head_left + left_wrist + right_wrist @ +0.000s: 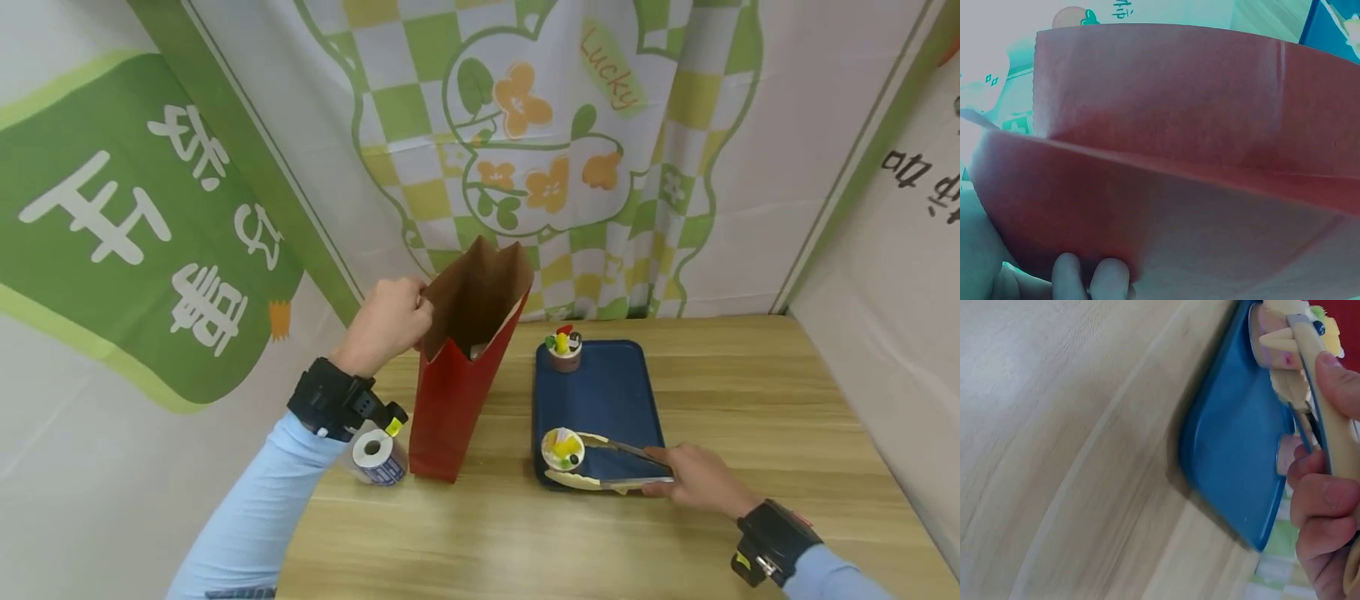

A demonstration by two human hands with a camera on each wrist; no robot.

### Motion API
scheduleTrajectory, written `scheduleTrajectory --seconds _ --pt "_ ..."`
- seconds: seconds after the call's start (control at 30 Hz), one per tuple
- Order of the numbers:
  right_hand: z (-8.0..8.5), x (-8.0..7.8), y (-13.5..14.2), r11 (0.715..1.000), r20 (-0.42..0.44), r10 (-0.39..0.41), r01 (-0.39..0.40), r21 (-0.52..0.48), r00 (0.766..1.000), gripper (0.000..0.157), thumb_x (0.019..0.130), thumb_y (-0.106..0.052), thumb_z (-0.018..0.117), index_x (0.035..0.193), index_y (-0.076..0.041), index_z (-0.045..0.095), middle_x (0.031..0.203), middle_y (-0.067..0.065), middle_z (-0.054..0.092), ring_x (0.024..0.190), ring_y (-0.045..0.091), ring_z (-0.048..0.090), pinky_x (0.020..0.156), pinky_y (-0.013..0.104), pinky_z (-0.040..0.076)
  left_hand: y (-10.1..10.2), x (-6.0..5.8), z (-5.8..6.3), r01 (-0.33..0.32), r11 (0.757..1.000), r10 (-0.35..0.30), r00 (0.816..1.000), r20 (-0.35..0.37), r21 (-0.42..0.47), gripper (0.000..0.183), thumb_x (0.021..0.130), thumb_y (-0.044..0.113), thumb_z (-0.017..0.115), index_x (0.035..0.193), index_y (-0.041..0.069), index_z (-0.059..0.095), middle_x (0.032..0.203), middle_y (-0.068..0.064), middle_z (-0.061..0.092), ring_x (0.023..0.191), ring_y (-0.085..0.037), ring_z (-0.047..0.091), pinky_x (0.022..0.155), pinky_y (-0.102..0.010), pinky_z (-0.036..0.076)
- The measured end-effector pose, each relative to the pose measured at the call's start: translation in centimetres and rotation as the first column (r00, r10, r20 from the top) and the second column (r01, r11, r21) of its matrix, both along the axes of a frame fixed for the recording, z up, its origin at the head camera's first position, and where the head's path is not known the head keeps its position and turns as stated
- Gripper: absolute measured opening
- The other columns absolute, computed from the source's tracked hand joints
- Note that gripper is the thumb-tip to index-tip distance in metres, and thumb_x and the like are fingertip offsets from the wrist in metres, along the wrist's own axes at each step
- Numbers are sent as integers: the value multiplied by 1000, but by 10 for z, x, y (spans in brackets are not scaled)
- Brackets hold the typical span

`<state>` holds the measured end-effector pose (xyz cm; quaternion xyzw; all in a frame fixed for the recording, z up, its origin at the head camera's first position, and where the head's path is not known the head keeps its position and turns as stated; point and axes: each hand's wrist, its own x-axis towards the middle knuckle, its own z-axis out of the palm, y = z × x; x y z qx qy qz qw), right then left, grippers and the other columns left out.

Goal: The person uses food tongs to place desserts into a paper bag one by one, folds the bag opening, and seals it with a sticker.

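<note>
My left hand point(390, 321) pinches the upper left edge of a red paper bag point(450, 417), which stands with its mouth open and its brown inside showing. Two of its fingertips point(1110, 278) lie over the rim in the left wrist view. In my right hand point(697, 479) is a pair of food tongs point(637, 452) with cream-coloured tips. The tips are spread either side of a small fruit-topped dessert cup point(561, 454) at the near left corner of a blue tray point(607, 392). Another fruit-topped cup point(566, 360) sits at the tray's far left corner.
A roll of labels point(379, 457) stands left of the bag, beneath my left wrist. Behind the wooden table point(750, 400) hangs a green checked curtain point(555, 167), with printed cloth walls at both sides. Something small and pale shows inside the bag.
</note>
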<state>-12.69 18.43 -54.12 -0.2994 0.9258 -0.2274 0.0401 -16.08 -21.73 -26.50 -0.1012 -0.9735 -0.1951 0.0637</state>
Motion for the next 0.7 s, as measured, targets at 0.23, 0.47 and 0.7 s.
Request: scheduleTrajectory --seconds 0.23,0.47,0.7 --pt "61 6 23 986 71 -53 63 -151 996 59 84 -40 68 122 5 61 55 -14 34 43 -2 27 39 17 23 -1 1 0 -9 1000 9 1000 -3 9 26 92 11 41 96 1 64 71 -11 62 54 -19 58 49 -31 49" --pt "190 -6 33 985 -215 -27 -11 -173 976 49 80 -19 75 118 8 62 58 -12 35 46 -2 27 41 18 28 0 2 -1 -14 999 15 1000 -7 34 28 93 12 41 105 1 63 73 -10 63 54 -18 59 49 -31 50" --pt "306 -42 -6 997 -172 46 -55 -47 984 53 85 -26 70 129 1 57 52 -7 37 41 5 25 42 22 27 5 1 -2 5 1000 -5 1000 -23 10 26 91 11 42 107 -2 58 78 -11 63 57 -19 59 51 -30 50"
